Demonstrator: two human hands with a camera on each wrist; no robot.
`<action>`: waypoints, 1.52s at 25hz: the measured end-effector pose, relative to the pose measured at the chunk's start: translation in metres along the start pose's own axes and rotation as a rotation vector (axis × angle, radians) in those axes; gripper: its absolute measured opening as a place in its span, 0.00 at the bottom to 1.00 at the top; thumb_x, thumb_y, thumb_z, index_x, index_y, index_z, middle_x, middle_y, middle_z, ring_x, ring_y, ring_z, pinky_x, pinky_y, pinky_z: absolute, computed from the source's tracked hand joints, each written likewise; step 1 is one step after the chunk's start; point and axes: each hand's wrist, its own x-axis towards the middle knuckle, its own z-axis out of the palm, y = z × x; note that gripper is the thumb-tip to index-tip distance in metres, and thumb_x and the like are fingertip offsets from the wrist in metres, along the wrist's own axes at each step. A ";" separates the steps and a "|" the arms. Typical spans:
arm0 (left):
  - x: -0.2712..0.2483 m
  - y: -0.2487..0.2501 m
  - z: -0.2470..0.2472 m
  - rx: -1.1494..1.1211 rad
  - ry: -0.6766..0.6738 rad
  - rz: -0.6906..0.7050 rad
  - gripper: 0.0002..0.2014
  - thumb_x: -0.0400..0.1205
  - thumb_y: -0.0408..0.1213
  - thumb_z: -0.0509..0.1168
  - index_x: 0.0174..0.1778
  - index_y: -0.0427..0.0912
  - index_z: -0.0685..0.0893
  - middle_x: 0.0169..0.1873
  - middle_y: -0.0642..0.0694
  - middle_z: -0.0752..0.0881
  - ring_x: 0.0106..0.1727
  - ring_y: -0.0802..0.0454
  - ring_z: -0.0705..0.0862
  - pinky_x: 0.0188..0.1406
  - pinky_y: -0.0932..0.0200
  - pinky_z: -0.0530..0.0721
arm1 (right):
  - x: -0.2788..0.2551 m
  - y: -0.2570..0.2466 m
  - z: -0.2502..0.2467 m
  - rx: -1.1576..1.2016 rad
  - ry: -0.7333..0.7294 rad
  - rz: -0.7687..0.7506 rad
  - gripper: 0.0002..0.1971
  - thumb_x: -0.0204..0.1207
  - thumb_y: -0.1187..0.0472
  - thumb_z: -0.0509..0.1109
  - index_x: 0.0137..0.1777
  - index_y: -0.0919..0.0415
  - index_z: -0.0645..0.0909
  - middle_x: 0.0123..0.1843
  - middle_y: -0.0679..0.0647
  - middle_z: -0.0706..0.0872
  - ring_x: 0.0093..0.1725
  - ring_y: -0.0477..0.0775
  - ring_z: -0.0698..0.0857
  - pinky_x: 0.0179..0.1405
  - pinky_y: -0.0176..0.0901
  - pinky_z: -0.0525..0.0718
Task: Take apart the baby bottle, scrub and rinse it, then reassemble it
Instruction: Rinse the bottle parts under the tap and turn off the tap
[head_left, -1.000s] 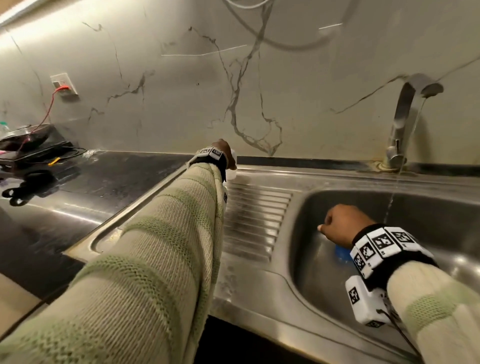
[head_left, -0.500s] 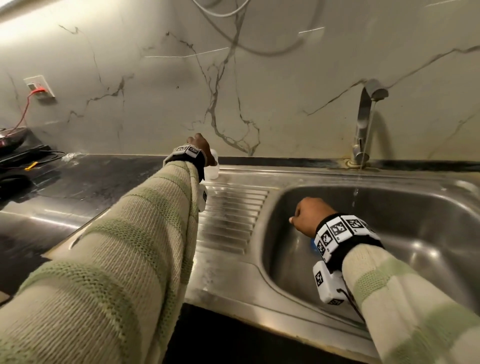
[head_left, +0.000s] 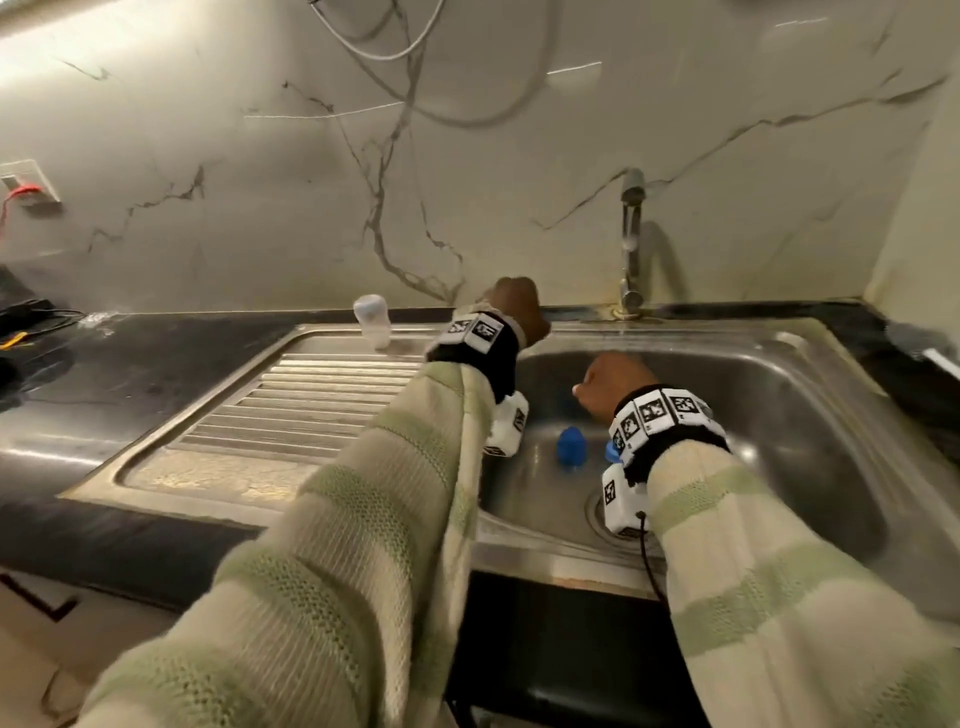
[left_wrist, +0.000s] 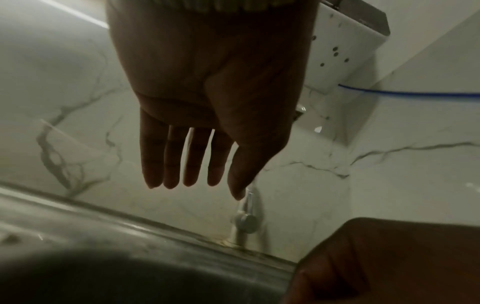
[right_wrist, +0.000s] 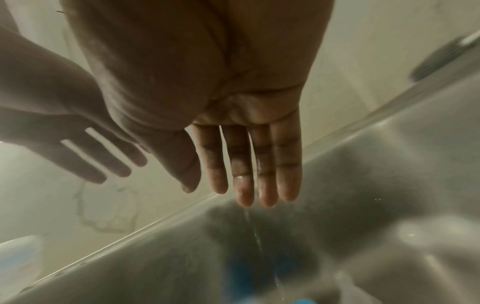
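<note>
While both hands hang loose-fingered, each grip empty, blur hides blue parts.

You wear a cream knit sweater with pale green stripes on both sleeves, and each wrist carries a black band ringed with white blocks printed with black square markers, a white camera box and thin black cable hanging beneath.

A veined marble wall backs a black counter, with a wall socket at left.
</note>
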 end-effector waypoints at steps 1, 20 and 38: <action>-0.004 0.018 0.012 -0.037 -0.023 0.029 0.23 0.77 0.45 0.71 0.66 0.38 0.84 0.64 0.37 0.85 0.65 0.37 0.84 0.59 0.51 0.82 | -0.001 0.020 -0.005 0.009 0.003 0.051 0.17 0.76 0.51 0.70 0.54 0.64 0.87 0.57 0.61 0.88 0.58 0.64 0.86 0.56 0.48 0.82; -0.006 0.032 0.127 -0.198 -0.233 0.006 0.11 0.79 0.42 0.70 0.51 0.39 0.88 0.44 0.42 0.88 0.46 0.43 0.88 0.51 0.50 0.88 | 0.111 0.160 0.099 -0.307 -0.352 0.266 0.22 0.54 0.51 0.77 0.49 0.60 0.88 0.36 0.53 0.87 0.40 0.59 0.89 0.47 0.49 0.89; -0.013 0.045 0.121 -0.347 -0.149 0.079 0.09 0.85 0.39 0.64 0.58 0.42 0.85 0.53 0.40 0.89 0.48 0.45 0.86 0.51 0.52 0.84 | 0.032 0.065 -0.005 0.605 -0.006 0.090 0.18 0.77 0.74 0.68 0.62 0.57 0.83 0.47 0.59 0.88 0.43 0.61 0.88 0.36 0.51 0.91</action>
